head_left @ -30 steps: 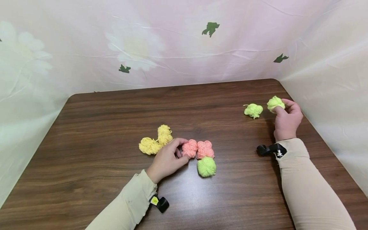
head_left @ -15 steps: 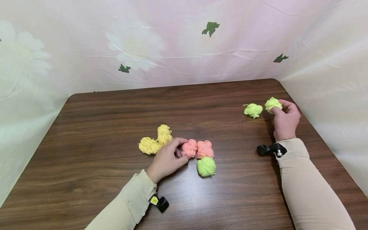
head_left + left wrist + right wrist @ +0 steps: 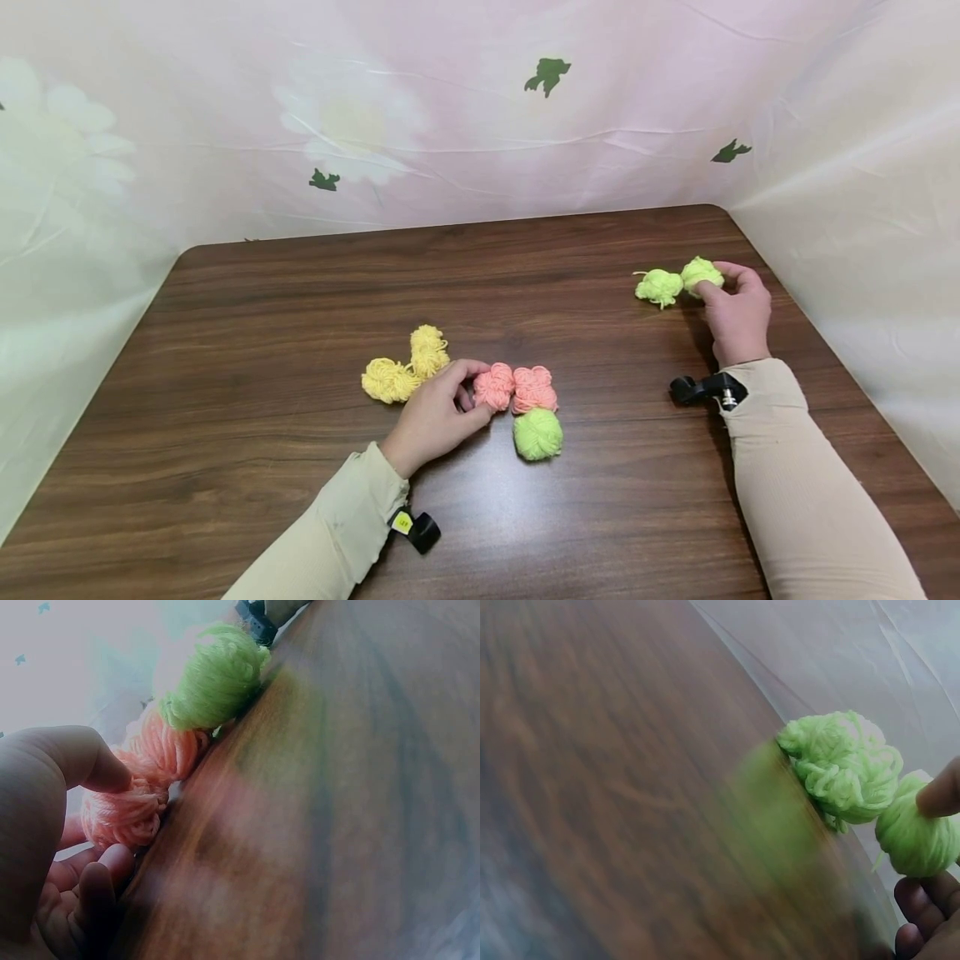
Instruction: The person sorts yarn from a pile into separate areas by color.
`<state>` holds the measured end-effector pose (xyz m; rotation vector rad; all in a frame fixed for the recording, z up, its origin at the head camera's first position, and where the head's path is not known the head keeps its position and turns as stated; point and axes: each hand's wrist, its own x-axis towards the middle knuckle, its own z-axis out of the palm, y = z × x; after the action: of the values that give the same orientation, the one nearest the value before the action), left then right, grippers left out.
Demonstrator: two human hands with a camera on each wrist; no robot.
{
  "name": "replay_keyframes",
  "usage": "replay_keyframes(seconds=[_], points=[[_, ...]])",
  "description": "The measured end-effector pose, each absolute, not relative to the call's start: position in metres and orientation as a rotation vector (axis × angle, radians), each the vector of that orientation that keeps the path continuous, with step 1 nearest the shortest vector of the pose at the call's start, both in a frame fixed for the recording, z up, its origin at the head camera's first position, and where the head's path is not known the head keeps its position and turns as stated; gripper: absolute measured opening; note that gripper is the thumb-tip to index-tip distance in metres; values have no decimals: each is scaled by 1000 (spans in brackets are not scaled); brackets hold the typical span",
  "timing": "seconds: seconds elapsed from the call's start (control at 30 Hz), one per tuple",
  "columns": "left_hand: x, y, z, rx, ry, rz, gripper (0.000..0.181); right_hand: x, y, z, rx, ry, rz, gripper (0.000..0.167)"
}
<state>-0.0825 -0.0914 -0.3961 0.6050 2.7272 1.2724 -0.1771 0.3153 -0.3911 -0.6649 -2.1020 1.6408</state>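
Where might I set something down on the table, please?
In the head view, bare table lies left of the yellow yarn balls, behind them to the curtain, and between the green ball and right sleeve. It is crowded around the left hand and pink balls, and around the right hand and lime balls.

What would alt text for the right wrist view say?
A person's right hand holds a round light-green yarn ball, close beside a lumpy light-green yarn bundle. A brown wood-grain tabletop slants across the left.
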Motion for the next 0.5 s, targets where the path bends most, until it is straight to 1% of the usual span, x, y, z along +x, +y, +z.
replay_keyframes(seconds=[0.27, 0.5], points=[[-83, -92, -397, 598, 2730, 1279, 46, -178, 313, -391, -663, -2223, 1530, 47], [-83, -92, -397, 598, 2731, 1276, 46, -178, 313, -391, -671, -2235, 1521, 50]])
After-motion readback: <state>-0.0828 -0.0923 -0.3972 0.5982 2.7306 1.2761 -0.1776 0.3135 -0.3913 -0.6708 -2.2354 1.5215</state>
